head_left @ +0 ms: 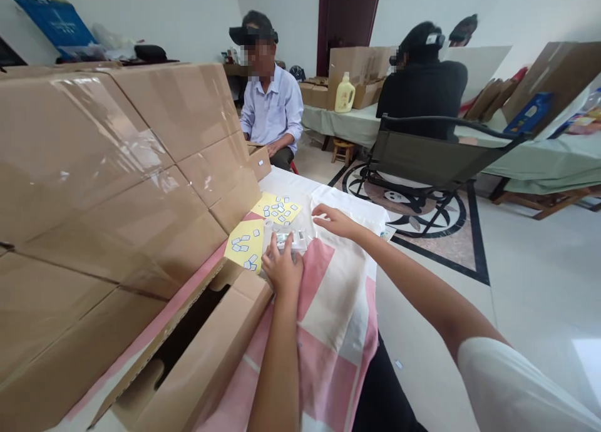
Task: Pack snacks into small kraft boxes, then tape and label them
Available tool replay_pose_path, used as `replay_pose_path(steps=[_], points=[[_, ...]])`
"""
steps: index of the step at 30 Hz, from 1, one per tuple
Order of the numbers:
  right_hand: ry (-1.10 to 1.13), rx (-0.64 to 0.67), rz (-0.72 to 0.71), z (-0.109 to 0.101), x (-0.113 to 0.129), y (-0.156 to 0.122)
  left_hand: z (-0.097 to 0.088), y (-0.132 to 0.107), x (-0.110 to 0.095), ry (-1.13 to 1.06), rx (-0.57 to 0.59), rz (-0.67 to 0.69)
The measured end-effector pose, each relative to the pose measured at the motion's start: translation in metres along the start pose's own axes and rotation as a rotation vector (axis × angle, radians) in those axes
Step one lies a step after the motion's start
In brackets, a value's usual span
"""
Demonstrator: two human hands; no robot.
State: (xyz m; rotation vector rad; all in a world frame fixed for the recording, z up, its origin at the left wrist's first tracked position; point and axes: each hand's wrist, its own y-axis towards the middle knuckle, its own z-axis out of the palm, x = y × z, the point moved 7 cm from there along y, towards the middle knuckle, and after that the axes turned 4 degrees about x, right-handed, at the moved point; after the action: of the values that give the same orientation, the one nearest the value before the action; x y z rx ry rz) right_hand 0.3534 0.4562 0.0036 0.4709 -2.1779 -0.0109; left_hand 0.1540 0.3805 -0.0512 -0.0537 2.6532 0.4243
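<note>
A small clear plastic box (297, 241) with whitish pieces inside lies on the cloth-covered table. My left hand (283, 268) is on its near side, fingers spread over the top and thumb at the right, holding it against the table. Just right of the box hovers my right hand (334, 221), its fingers apart and nothing visible in them. Beside and behind the box are two yellow sheets; the nearer yellow sheet (240, 239) and the farther yellow sheet (270, 201) both carry several small white labels with blue outlines.
A tall wall of taped cardboard boxes (126, 169) borders the left side. An open cardboard carton (211, 344) stands near my left forearm. The pink and white tablecloth (328, 332) hangs over the right edge. Across the table sits a person (272, 106); another person (422, 87) sits on a chair behind.
</note>
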Motion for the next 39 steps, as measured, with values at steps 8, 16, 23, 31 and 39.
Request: replay_pose_path(steps=[8, 16, 23, 31, 39], points=[[0.215, 0.493, 0.071, 0.048, -0.022, 0.035, 0.0, 0.002, 0.001, 0.02, -0.005, -0.011], [-0.12, 0.575, 0.036, 0.054, -0.014, 0.012, -0.002, 0.001, 0.001, 0.021, -0.002, -0.002], [-0.356, 0.418, -0.057, 0.025, -0.011, 0.001, -0.003, 0.001, 0.0, 0.012, 0.002, 0.008], [-0.5, 0.366, 0.037, -0.004, -0.021, -0.022, -0.003, -0.001, 0.0, 0.017, 0.015, 0.009], [-0.221, 0.261, 0.1, -0.016, -0.046, -0.034, -0.004, 0.001, -0.002, 0.056, 0.033, 0.002]])
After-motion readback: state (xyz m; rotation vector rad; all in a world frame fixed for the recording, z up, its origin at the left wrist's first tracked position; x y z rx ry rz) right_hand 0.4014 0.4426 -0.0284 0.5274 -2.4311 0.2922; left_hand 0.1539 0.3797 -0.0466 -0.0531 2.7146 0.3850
